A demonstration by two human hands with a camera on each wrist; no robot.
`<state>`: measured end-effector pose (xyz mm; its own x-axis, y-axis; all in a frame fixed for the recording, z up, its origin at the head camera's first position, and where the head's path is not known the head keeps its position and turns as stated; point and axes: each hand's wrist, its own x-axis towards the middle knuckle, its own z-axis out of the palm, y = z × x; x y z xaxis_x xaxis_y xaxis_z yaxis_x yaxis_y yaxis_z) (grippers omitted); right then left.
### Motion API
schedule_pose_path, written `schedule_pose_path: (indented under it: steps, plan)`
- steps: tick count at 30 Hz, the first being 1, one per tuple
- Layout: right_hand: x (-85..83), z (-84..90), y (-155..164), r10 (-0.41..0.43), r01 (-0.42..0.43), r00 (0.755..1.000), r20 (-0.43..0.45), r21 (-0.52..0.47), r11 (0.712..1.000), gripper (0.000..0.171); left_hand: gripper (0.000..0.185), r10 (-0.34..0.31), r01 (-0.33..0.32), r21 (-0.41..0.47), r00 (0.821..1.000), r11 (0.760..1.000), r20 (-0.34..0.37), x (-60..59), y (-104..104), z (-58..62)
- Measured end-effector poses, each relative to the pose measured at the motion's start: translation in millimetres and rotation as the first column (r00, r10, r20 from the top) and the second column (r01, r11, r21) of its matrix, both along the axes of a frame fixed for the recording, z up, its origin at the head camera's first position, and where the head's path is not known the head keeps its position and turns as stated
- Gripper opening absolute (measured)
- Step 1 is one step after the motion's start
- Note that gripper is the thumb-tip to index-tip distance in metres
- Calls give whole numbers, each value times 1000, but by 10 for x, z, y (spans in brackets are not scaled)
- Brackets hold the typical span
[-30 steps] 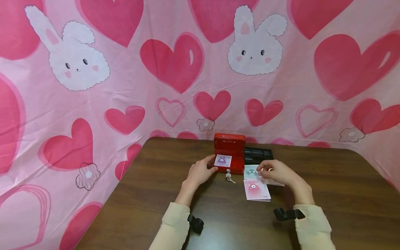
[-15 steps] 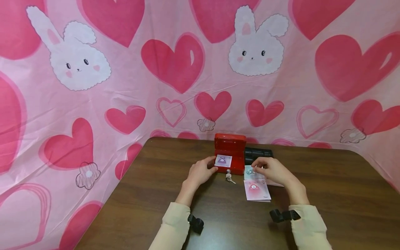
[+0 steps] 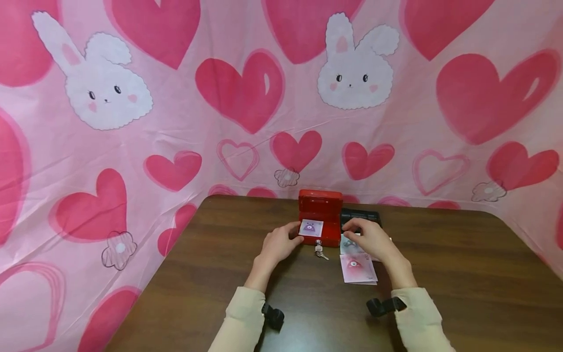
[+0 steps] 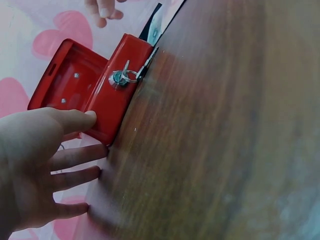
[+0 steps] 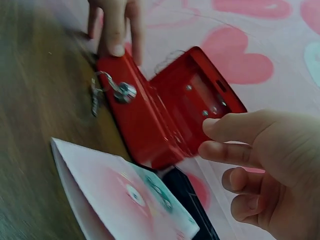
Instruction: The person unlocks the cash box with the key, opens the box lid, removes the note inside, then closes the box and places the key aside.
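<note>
A small red cash box (image 3: 320, 217) stands with its lid up at the table's far middle, a purple card (image 3: 311, 228) lying inside. Keys (image 3: 319, 250) hang from its front lock (image 4: 121, 76). My left hand (image 3: 281, 239) touches the box's left front corner (image 4: 100, 131), the thumb resting on its edge and the fingers (image 4: 75, 156) straight. My right hand (image 3: 369, 237) hovers at the box's right end (image 5: 170, 150) with relaxed, empty fingers (image 5: 235, 150). A pink card (image 3: 357, 268) tops a small stack (image 5: 125, 197) on the table below that hand.
A black tray insert (image 3: 361, 215) lies behind the right hand, next to the box. The brown wooden table (image 3: 462, 274) is backed by a pink cloth with hearts and bunnies (image 3: 246, 93). Black wrist straps (image 3: 381, 305) sit on both sleeves.
My right hand has moved left and forward, from over the card stack to the box's right end. The left hand has stayed at the box's left corner.
</note>
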<state>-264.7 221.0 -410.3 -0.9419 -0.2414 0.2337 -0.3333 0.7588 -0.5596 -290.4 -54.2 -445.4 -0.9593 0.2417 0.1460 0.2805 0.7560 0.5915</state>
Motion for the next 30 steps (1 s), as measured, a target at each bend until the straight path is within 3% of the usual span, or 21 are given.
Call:
schedule_pose_path:
  steps: [6, 13, 30]
  plan:
    - [-36, -52, -154, -11, 11, 1000, -6, 3, 1000, 18, 49, -4, 4, 3, 1000, 1000, 7, 17, -17, -39]
    - [-99, 9, -272, -14, 15, 999, 33, -11, 1000, 21, 49, -3, 3, 4, 1000, 1000, -9, 9, -28, -18]
    - [-312, 34, -442, 9, -9, 1000, 8, 112, 994, 21, 49, -19, 19, 0, 1000, 1000, -24, 11, -45, -13]
